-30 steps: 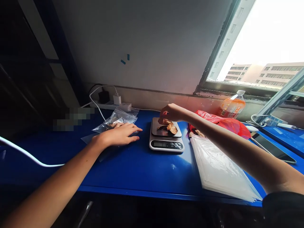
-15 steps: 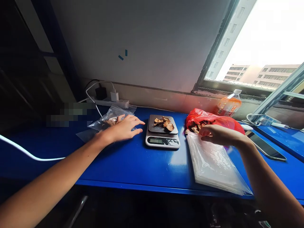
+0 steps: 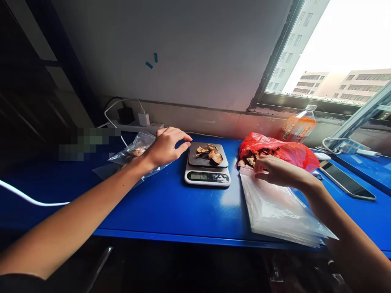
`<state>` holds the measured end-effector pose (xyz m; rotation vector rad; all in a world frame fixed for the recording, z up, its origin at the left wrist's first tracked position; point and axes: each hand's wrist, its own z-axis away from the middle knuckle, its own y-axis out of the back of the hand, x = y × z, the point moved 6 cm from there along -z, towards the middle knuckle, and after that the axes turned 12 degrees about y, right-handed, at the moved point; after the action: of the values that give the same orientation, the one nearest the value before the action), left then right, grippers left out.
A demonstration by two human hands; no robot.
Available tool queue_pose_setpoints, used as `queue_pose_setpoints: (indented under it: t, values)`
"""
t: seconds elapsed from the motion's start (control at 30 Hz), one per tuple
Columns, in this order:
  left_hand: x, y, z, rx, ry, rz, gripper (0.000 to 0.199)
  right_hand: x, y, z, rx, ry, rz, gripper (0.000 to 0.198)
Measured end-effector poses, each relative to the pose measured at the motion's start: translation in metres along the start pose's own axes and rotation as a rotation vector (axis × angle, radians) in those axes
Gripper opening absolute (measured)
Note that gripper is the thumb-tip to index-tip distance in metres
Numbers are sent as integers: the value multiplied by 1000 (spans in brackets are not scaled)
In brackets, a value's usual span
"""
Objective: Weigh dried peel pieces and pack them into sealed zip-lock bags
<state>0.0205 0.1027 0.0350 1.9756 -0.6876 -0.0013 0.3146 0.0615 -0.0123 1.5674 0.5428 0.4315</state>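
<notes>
My left hand hovers just left of the white kitchen scale, its fingers apart and nothing seen in them. Several dried brown slices, perhaps mushroom, lie on the scale's metal plate; its display is lit. My right hand is over the top edge of a stack of clear plastic bags, fingers curled toward the thumb. What they hold, if anything, I cannot make out. Close to those fingertips, more dried slices show in the mouth of a red plastic bag.
Behind my left hand lies a filled clear zip bag. A power strip with a white charger sits by the wall. At the right are an orange drink bottle and a phone. The blue table's front edge runs below.
My left hand has risen and moved right, toward the scale. My right hand stays by the red bag. A corner of the upper clear bags has shifted right. The view has tilted slightly.
</notes>
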Motion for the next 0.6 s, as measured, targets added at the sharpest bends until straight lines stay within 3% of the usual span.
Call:
queue_pose_setpoints:
  t: [0.1, 0.17, 0.47, 0.6]
  values:
    - [-7, 1, 9, -6, 18, 15, 22, 0, 1, -1, 6, 71, 40, 12]
    - [-10, 3, 12, 8, 27, 26, 22, 0, 7, -1, 84, 82, 47, 13]
    - [0, 5, 17, 89, -78, 64, 21, 2, 37, 13, 347, 20, 35, 16]
    - [-2, 2, 18, 72, -79, 62, 20, 5, 31, 14, 289, 44, -71, 16]
